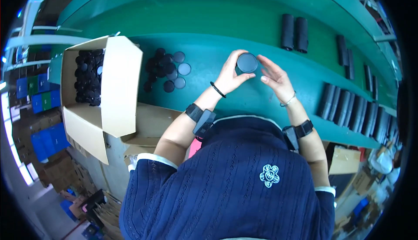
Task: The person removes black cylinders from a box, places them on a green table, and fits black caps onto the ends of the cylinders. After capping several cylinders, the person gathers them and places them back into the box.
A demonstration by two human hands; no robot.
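Note:
My left hand (230, 72) is wrapped round a black cylinder (247, 62), its round, flat end facing up. I cannot tell whether that end is a separate cap, and the cylinder's lower part is hidden. Just to its right is my right hand (278, 79), fingers apart and curved toward the cylinder, with a small gap between. To the left, loose black round caps (168, 65) lie piled on the green table (209, 50), a few showing lighter grey faces.
An open cardboard box (122, 83) full of black caps (89, 76) stands at the table's left end. Two black cylinders (294, 33) stand at the far right. More black cylinders (355, 109) line the right edge. Blue bins (48, 140) sit beyond the box.

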